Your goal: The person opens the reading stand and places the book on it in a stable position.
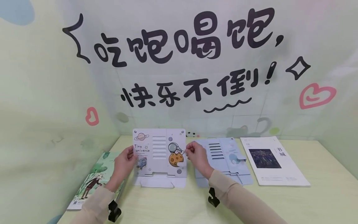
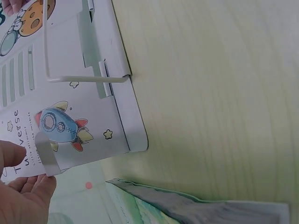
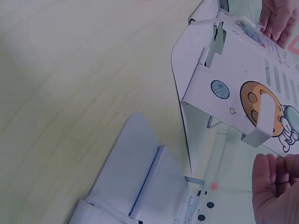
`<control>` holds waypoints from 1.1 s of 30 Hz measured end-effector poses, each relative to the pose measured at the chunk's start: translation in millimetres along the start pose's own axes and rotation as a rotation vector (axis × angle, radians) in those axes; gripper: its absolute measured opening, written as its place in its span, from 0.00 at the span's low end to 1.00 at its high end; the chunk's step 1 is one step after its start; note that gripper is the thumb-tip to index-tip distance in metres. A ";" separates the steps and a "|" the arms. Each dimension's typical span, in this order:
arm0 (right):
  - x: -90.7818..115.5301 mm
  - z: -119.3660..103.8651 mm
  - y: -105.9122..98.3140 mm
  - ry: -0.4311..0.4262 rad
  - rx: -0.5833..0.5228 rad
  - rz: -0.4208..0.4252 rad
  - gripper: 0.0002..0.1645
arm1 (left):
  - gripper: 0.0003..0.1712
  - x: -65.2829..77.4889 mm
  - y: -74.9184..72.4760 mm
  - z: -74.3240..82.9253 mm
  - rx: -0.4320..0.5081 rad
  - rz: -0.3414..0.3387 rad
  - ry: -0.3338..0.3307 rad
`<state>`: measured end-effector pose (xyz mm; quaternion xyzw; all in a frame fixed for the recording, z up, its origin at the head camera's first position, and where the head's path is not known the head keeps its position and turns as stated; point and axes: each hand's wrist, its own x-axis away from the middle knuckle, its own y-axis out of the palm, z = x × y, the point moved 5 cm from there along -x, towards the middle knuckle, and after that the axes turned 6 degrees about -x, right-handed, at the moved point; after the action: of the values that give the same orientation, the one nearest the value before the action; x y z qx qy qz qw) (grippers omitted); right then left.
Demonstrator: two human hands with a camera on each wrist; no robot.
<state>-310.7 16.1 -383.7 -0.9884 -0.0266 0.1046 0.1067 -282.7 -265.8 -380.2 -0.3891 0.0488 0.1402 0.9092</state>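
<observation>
Left grip (image 1: pixel 125 163) pinches white stand (image 1: pixel 160 165) — right grip (image 1: pixel 199 158) (opposite edge): hold unclear.

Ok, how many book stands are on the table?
2: a white stand between the left hand and right hand, and a blue stand to its right, partly hidden.

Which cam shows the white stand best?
Head: it shows nearly the whole front of the white stand face-on. Left wrist has it turned sideways and cropped, with the rocket in close-up. Right wrist has it at a slant, also cropped, with the orange planet showing.
</observation>
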 end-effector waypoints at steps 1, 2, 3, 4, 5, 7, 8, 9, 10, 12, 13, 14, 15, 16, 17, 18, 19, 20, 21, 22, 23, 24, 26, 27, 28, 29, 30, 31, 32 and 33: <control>-2.3 0.3 -0.5 0.000 0.012 0.005 0.03 | 0.28 0.7 0.7 -0.3 0.003 0.002 0.000; -4.6 0.7 -0.8 -0.003 0.023 0.009 0.03 | 0.29 1.7 1.2 -0.6 0.010 0.004 0.002; -6.7 1.2 -1.1 0.003 0.024 0.010 0.03 | 0.29 2.6 1.9 -0.8 0.014 0.006 0.002; -8.6 2.0 -1.3 0.009 0.018 0.009 0.03 | 0.29 3.4 2.5 -0.7 0.018 0.010 0.005; -10.5 2.9 -1.5 0.020 0.011 0.009 0.03 | 0.29 4.2 3.0 -0.3 0.022 0.014 0.010; -13.3 4.8 -1.7 0.032 0.003 0.009 0.03 | 0.28 5.3 3.8 0.9 0.029 0.025 0.016; -14.6 5.5 -2.1 0.037 -0.001 0.010 0.03 | 0.28 5.4 4.4 1.2 0.031 0.030 0.019; -15.8 6.3 -2.3 0.045 -0.002 0.012 0.03 | 0.28 5.5 5.0 1.5 0.031 0.035 0.022; -16.8 6.8 -2.4 0.048 -0.002 0.013 0.03 | 0.28 5.5 5.6 1.8 0.034 0.041 0.026; -18.8 7.1 -2.6 0.055 -0.003 0.016 0.03 | 0.29 5.3 7.0 1.9 0.038 0.052 0.026; -19.8 7.2 -2.4 0.060 -0.008 0.017 0.03 | 0.29 5.5 7.6 1.9 0.038 0.056 0.025; -20.6 7.1 -2.2 0.059 -0.008 0.017 0.03 | 0.29 5.6 8.0 1.8 0.040 0.062 0.025; -21.5 7.2 -1.9 0.058 -0.008 0.016 0.03 | 0.29 5.8 8.4 1.7 0.041 0.069 0.023; -22.4 7.3 -1.5 0.056 -0.010 0.015 0.03 | 0.29 5.9 8.8 1.6 0.043 0.075 0.021; -23.1 7.4 -1.2 0.056 -0.011 0.015 0.03 | 0.29 5.9 9.2 1.4 0.029 0.084 0.020; -23.8 7.7 -0.8 0.057 -0.012 0.015 0.03 | 0.29 5.8 9.3 1.4 0.025 0.090 0.021; -24.6 7.9 -0.8 0.057 -0.009 0.016 0.03 | 0.29 5.4 9.7 1.6 0.025 0.092 0.021; -25.4 8.0 -0.8 0.058 -0.006 0.018 0.03 | 0.29 5.0 9.9 2.0 0.021 0.096 0.023; -26.1 8.2 -0.8 0.061 -0.004 0.020 0.03 | 0.30 4.4 9.9 2.6 0.019 0.097 0.024; -26.8 8.4 -0.9 0.064 -0.003 0.022 0.03 | 0.30 3.5 10.2 2.9 0.019 0.095 0.025; -27.5 8.5 -1.0 0.068 -0.005 0.024 0.03 | 0.30 2.5 10.5 3.1 0.018 0.093 0.023; -28.1 8.6 -1.1 0.071 -0.009 0.026 0.03 | 0.30 1.4 11.0 2.7 0.032 0.086 0.021; -29.2 8.5 -1.5 0.071 -0.012 0.028 0.03 | 0.30 -2.0 13.1 -0.5 0.035 0.086 0.022; -29.9 8.7 -1.6 0.074 -0.015 0.030 0.03 | 0.31 -4.9 15.8 -5.1 0.036 0.097 0.022; -30.5 8.9 -1.6 0.076 -0.018 0.031 0.03 | 0.31 -9.8 19.7 -12.2 0.021 0.105 0.034; -31.1 9.2 -1.6 0.079 -0.021 0.033 0.03 | 0.31 -15.0 24.0 -20.4 0.004 0.115 0.042; -31.6 9.4 -1.6 0.078 -0.019 0.034 0.04 | 0.31 -21.0 28.9 -30.1 -0.010 0.128 0.051; -32.1 9.6 -1.4 0.079 -0.017 0.034 0.04 | 0.32 -27.4 34.1 -40.5 -0.024 0.141 0.062; -32.7 10.0 -1.3 0.083 -0.019 0.037 0.04 | 0.33 -33.5 39.2 -50.7 -0.035 0.151 0.072; -33.1 10.2 -0.9 0.085 -0.018 0.038 0.04 | 0.33 -39.4 44.3 -60.9 -0.044 0.159 0.079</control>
<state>-345.2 16.6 -386.6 -0.9932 -0.0040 0.0641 0.0966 -332.1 -289.1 -445.2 -0.4089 0.1123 0.1976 0.8838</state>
